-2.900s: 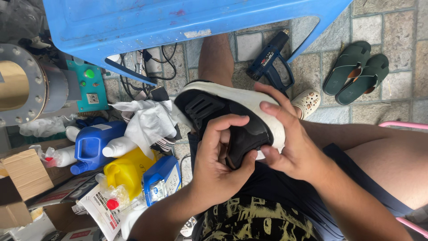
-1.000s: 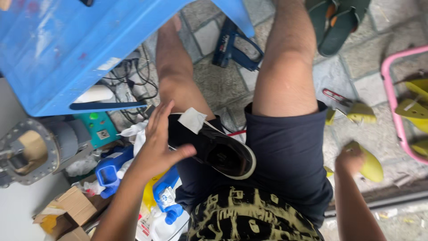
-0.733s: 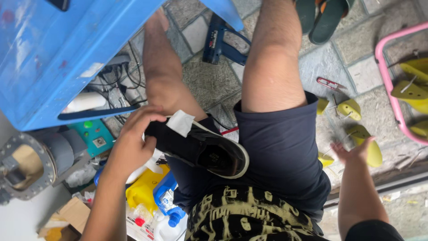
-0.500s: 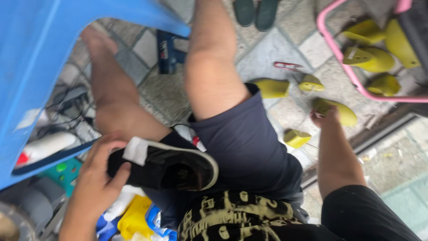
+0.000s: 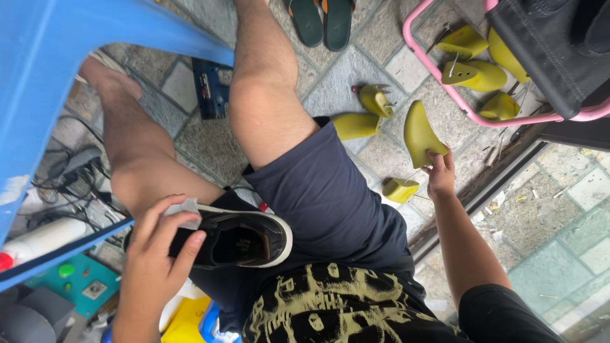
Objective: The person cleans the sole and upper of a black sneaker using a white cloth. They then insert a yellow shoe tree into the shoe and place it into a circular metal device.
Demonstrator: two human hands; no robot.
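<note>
Left hand: the left hand (image 5: 155, 260) rests on the black low-top sneaker with white rubber sole (image 5: 232, 236), palm over the toe end, fingers (image 5: 166, 222) spread and curled across the upper; a holding grip, not a tight clamp.
Shoe position: lies on the left thigh, over the hem of the dark navy shorts (image 5: 333, 197), opening turned up toward the camera, heel toward the body's midline. A white scrap of paper or cloth (image 5: 190, 206) sits at the toe end under the fingers.
Right hand: the right hand (image 5: 440, 174) reaches out to the grey stone-paved floor (image 5: 343, 79) and closes its fingertips on the lower edge of a yellow plastic shoe tree, long and curved (image 5: 420, 132).
Nearby pieces: more yellow plastic shoe-tree parts (image 5: 365, 114) lie just beside it; one small yellow block (image 5: 400, 189) sits near the wrist; others rest under the pink metal frame (image 5: 438, 76).
Grip note: the pinch is at the very edge; judged thin, a fuller wrap around the narrow end would carry it more securely.
Steadying note: keep the shoe's opening facing up and the left palm pressing it on the thigh so it does not roll off.
Surroundings: blue plastic tabletop (image 5: 76, 57) at left, dark green slippers (image 5: 321, 22) ahead.
</note>
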